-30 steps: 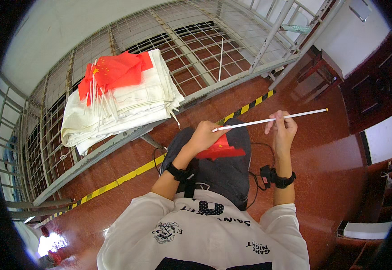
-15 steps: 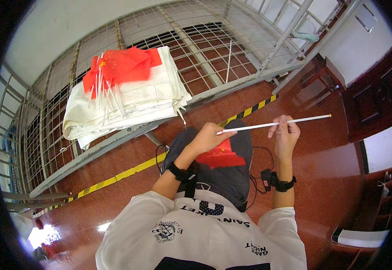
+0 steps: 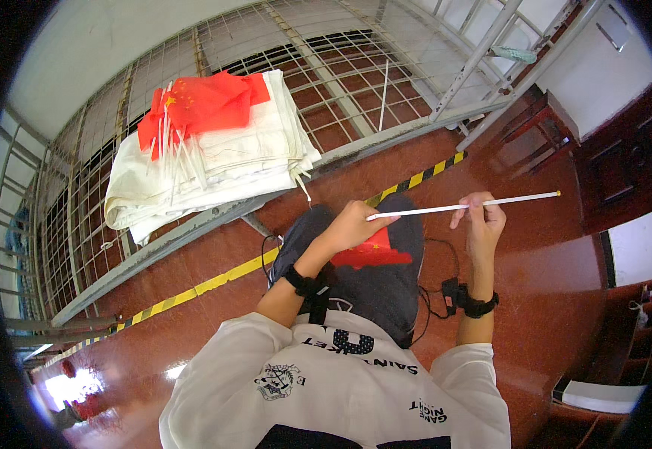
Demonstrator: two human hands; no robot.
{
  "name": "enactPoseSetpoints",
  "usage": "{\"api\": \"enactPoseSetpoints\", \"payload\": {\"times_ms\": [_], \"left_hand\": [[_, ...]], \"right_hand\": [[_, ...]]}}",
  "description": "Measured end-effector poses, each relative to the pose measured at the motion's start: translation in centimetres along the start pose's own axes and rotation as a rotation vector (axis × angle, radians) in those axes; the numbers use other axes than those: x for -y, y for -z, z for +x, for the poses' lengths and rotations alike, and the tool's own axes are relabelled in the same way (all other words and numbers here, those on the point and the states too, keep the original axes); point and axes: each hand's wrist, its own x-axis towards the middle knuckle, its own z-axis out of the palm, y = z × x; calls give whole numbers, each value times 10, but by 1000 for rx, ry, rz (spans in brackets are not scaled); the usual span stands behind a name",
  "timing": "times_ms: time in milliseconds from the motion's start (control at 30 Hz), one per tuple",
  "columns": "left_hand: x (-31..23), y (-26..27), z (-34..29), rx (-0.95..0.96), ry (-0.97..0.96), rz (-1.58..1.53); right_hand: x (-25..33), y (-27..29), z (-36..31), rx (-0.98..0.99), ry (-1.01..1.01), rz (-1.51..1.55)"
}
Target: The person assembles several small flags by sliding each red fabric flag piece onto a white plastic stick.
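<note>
A white flagstick [image 3: 431, 210] with a yellow tip at its right end lies nearly level across both hands, above my lap. My left hand [image 3: 352, 228] is closed around the stick's left end. Beneath that hand a small red flag [image 3: 375, 251] with yellow marks droops over my dark trousers; whether it is fixed to the stick is hidden by the fingers. Toward the stick's right half, my right hand [image 3: 483, 218] pinches it between thumb and fingers, other fingers curled. Several red flags [image 3: 206, 105] with white sticks lie piled at the far left.
Folded white cloth [image 3: 266, 142] under the flag pile rests on a metal mesh bed frame [image 3: 341, 153]. A loose white stick [image 3: 384, 97] lies on the mesh. Yellow-black tape [image 3: 214, 283] crosses the red floor. Cables [image 3: 434, 307] trail beside my right wrist; a wooden stool [image 3: 539, 123] stands far right.
Both hands and the stick have shifted slightly right in view. The hanging flag has changed shape, its lower edge now more bunched. Both hands keep their hold.
</note>
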Motion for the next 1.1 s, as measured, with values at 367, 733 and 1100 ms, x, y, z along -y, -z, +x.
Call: {"api": "enactPoseSetpoints", "payload": {"times_ms": [367,733,1100], "left_hand": [[-9,-10,0,104,-36,92],[2,-11,10,7,26,261],[14,-9,19,2,-204,249]], "right_hand": [[19,-8,3,261,-75,-118],[41,-3,35,-259,374,-99],[-3,-69,8,766,85,-368]]}}
